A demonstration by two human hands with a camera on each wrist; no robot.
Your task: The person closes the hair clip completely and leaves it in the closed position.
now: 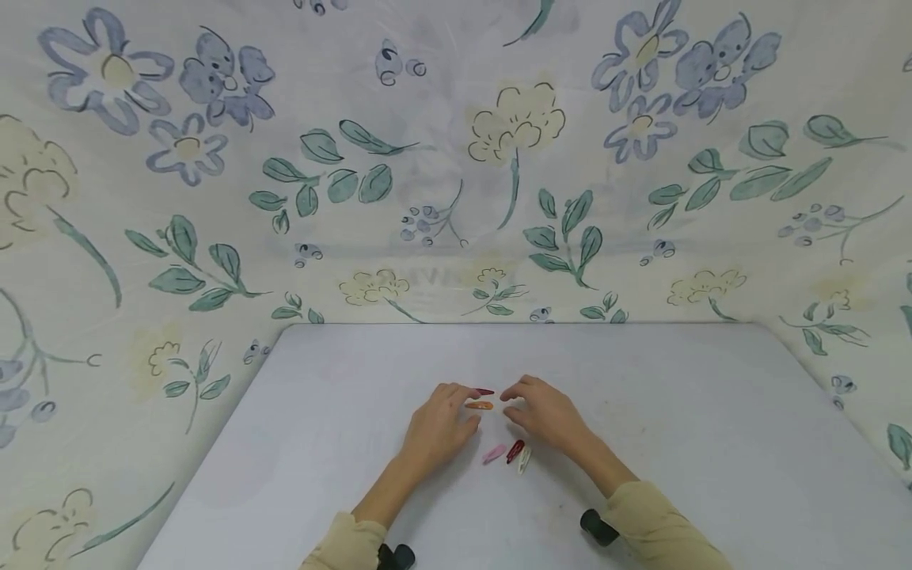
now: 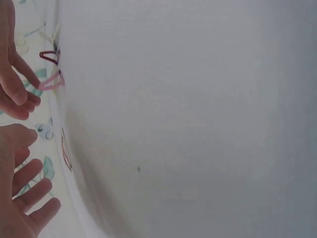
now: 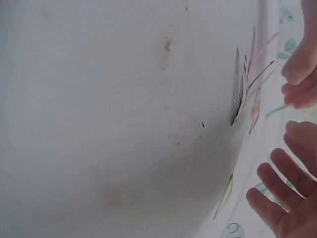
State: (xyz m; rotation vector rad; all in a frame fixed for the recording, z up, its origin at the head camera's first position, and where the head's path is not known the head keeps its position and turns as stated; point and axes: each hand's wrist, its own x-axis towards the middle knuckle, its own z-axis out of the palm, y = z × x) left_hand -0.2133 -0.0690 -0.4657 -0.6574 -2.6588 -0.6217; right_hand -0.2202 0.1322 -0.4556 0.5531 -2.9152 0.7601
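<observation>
In the head view, the orange clip (image 1: 480,405) lay on the desk (image 1: 342,396) between the two hands. The red clip (image 1: 485,392) lay just beyond it, roughly parallel, so this pair looked like the part already set in order. The pink clip (image 1: 494,454), the dark red clip (image 1: 515,451) and the pale clip (image 1: 525,459) lay nearer the person than the orange clip and to its right, slanted in a loose cluster; these seemed left to deal with. The left hand (image 1: 440,423), left of the orange clip, had thumb and fingers apart, a fingertip at the red clip's end; whether it touched could not be told. The right hand (image 1: 545,412), right of the orange clip, had parted fingers with nothing between them.

In the left wrist view, both hands were loosely spread, and the pink clip lay apart from the orange clip.

In the right wrist view, a yellowish clip (image 3: 225,197) also lay apart from the orange clip, so the work looked only partway along
</observation>
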